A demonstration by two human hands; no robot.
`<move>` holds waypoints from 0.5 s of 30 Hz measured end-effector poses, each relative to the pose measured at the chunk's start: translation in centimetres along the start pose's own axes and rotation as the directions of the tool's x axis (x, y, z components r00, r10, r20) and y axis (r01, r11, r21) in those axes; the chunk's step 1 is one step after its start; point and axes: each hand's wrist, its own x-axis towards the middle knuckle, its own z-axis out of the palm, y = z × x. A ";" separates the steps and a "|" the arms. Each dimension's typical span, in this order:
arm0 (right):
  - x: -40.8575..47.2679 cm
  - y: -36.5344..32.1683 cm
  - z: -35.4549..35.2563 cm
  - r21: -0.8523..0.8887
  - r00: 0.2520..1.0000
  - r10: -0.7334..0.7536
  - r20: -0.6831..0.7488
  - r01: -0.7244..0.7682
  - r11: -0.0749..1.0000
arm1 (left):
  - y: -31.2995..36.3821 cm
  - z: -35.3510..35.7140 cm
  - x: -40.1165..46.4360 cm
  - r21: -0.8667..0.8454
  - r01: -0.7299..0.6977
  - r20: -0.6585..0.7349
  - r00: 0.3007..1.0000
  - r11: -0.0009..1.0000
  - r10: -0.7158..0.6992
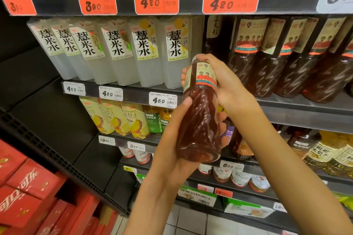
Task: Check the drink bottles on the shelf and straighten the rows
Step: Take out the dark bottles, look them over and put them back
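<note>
Dark tea bottle [198, 112] tilted before the shelf [298, 101], left hand [172, 139] fingers curled round its base, right hand [219, 82] fingers wrapping its labelled neck (cap hidden).

The bottle [198, 112] you hold shows dark red-brown liquid with a swirled relief, under a cream label with a red band. The shelf row [286, 59] beside it matches. The square bottles [114, 51] are cloudy white with bold black characters. Upper price tags [156, 1] are orange-red, lower tags [110, 93] white. The cartons [24, 187] are red with white script.
</note>
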 end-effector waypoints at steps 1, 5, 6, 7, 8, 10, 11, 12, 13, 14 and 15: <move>-0.1 0.0 0.0 -0.002 1.000 -0.004 0.003 0.004 1.000 | 0.0 -0.1 0.0 0.011 0.000 -0.001 1.000 1.000 0.000; -0.5 -0.4 0.2 -0.009 0.999 -0.038 0.033 0.038 0.999 | 0.0 -0.4 0.2 0.012 0.011 0.040 0.999 1.000 -0.012; -0.7 -0.5 0.3 -0.007 0.997 -0.056 0.054 0.057 0.998 | 0.0 -0.5 0.2 0.017 0.012 0.050 0.999 1.000 -0.013; -0.9 -0.7 0.5 0.002 0.994 -0.072 0.083 0.072 0.997 | -0.2 -0.6 0.2 0.035 0.009 0.056 0.998 0.999 -0.011; -1.2 -0.8 0.5 0.015 0.990 -0.085 0.116 0.084 0.996 | -0.2 -0.8 0.3 0.069 0.004 0.058 0.998 0.998 -0.008; -1.7 -1.0 0.5 0.037 0.974 -0.126 0.188 0.121 0.992 | -0.2 -1.1 0.4 0.220 -0.015 0.045 0.999 0.975 0.005; -1.9 -1.1 0.5 0.044 0.963 -0.157 0.219 0.151 0.988 | 0.0 -1.3 0.5 0.342 -0.025 0.022 1.000 0.939 0.018; -2.2 -1.1 0.5 0.039 0.951 -0.197 0.239 0.193 0.980 | 0.3 -1.5 0.5 0.477 -0.030 -0.016 0.999 0.878 0.043; -2.5 -1.2 0.5 0.018 0.937 -0.247 0.246 0.250 0.968 | 0.6 -1.7 0.6 0.599 -0.033 -0.056 0.995 0.800 0.083; -2.7 -1.3 0.5 -0.016 0.920 -0.307 0.244 0.321 0.947 | 0.8 -1.7 0.7 0.690 -0.040 -0.079 0.988 0.722 0.130; -3.0 -1.3 0.6 -0.051 0.898 -0.367 0.243 0.390 0.919 | 1.0 -1.8 0.9 0.751 -0.057 -0.078 0.981 0.658 0.175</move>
